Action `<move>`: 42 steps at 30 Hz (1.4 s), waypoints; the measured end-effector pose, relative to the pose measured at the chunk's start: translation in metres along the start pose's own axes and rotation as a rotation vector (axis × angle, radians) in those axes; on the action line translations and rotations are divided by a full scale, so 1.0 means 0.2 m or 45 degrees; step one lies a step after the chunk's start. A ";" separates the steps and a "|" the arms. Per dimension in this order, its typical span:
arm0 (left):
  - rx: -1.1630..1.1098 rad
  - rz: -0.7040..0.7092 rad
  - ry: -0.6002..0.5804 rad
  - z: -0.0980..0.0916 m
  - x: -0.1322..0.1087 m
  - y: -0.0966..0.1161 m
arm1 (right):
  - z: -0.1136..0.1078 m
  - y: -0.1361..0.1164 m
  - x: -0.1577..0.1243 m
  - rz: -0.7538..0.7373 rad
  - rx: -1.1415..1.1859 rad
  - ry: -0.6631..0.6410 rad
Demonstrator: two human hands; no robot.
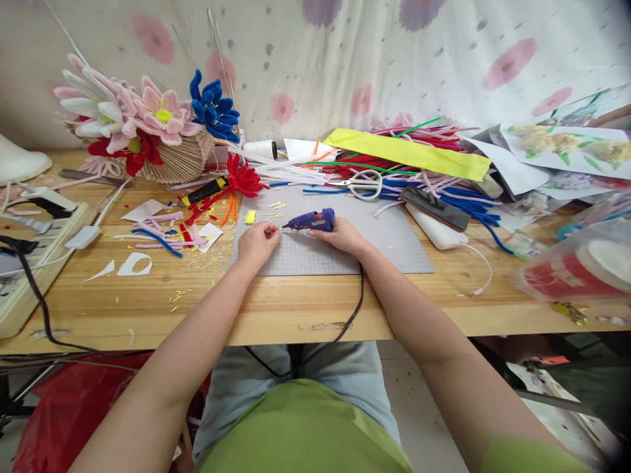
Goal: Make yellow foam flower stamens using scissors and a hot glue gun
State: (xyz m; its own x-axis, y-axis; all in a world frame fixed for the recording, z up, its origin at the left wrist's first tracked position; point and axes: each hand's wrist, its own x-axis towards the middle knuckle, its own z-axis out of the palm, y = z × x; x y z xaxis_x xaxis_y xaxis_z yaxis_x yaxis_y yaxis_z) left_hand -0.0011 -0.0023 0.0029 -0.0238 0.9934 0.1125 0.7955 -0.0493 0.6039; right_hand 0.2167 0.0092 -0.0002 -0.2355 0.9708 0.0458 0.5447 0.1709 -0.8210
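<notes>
A blue hot glue gun (311,221) lies in the grip of my right hand (341,236), its nozzle pointing left. Close to that nozzle is my left hand (258,246), with thumb and fingers pinched together. Whatever sits in the pinch is too small to name. Both hands are over a grey cutting mat (389,253). Just behind my left hand lies a small yellow piece (250,217). A red pipe-cleaner flower (244,176) rests at the mat's back left corner.
White-handled scissors (365,184) and a phone (434,207) lie at the back right among bundled pipe cleaners. Finished flowers (162,113) stand back left. A power strip (46,253) is at far left, a bagged red cup (582,269) at right. The gun's black cord (359,305) hangs over the front edge.
</notes>
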 end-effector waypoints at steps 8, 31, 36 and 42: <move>-0.046 0.096 0.044 0.00 0.00 -0.02 | -0.01 0.00 0.00 0.057 -0.040 0.027; -0.760 -0.200 0.724 -0.10 0.19 -0.28 | -0.16 -0.08 0.00 -0.305 -0.350 0.966; -0.959 -0.273 0.799 -0.10 0.22 -0.28 | 0.05 -0.29 0.08 -0.475 -0.280 0.452; -1.027 -0.297 0.829 -0.12 0.21 -0.28 | 0.36 -0.38 0.30 -0.270 -0.208 0.012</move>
State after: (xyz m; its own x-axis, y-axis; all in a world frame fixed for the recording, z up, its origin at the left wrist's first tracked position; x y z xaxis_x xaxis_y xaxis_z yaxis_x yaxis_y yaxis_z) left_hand -0.0606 0.0397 -0.0079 -0.6334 0.7518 0.1832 0.0987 -0.1563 0.9828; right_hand 0.1031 0.0425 0.0232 -0.3507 0.9120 0.2128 0.6068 0.3944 -0.6901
